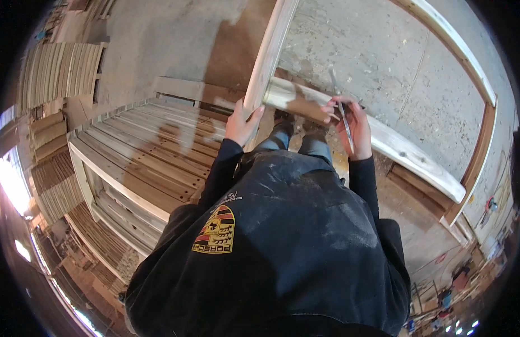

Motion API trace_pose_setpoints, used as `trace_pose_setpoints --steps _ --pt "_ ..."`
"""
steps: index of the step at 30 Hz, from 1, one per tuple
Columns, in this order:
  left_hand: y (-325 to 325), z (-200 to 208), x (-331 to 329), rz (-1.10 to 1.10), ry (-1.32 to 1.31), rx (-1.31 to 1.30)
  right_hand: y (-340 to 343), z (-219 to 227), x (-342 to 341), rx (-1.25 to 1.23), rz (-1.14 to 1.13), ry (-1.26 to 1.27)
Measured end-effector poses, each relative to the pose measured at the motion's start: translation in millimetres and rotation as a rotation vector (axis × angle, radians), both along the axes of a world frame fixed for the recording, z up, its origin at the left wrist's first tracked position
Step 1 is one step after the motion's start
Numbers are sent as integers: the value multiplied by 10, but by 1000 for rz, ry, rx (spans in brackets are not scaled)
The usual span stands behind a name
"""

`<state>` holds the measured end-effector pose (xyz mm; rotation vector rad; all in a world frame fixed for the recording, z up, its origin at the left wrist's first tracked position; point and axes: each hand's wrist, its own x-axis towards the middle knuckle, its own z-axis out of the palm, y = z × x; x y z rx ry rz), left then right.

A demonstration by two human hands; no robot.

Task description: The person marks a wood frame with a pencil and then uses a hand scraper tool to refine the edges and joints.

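Observation:
My left hand (243,122) grips the near end of a pale wooden rail (269,53) that runs away from me, thumb on one side and fingers round the other. At that corner a wide wooden crosspiece (305,102) meets it and stretches off to the right. Over this crosspiece, my right hand (354,124) is closed round a thin, light-coloured stick-like tool (343,109). One end of the tool points away from me and the other lies along my palm; its exact kind is unclear.
A slatted wooden bench-like piece (153,149) stands close on my left. The frame's curved far rail (456,42) and right side rail (480,151) enclose a patch of concrete floor. Stacked boards (60,73) line the far left. My shoes are just below the crosspiece.

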<state>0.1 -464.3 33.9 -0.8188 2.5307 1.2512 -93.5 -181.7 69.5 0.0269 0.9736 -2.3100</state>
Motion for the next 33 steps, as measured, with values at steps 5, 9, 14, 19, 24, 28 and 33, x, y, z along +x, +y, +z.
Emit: trace_pose_setpoints --steps 5,9,14,19,24,28,33 --pt "-143 -143 -184 -90 90 161 -463 5 -80 428 128 148" --pt "-257 -248 -226 -98 43 328 -734 -13 -114 479 161 192" --pt "-308 -356 -217 -146 84 365 -872 -258 -168 1101 273 633" --pt "-292 -335 -229 -96 64 459 -1102 -156 -187 1586 256 860" --pt "-329 -410 -242 -155 109 465 -1213 -209 -190 1719 128 882" --pt "-341 -451 -253 -178 123 484 -1227 -221 -206 1722 102 905" --pt "-369 -473 -277 -217 115 488 -1261 -242 -215 1751 99 968"
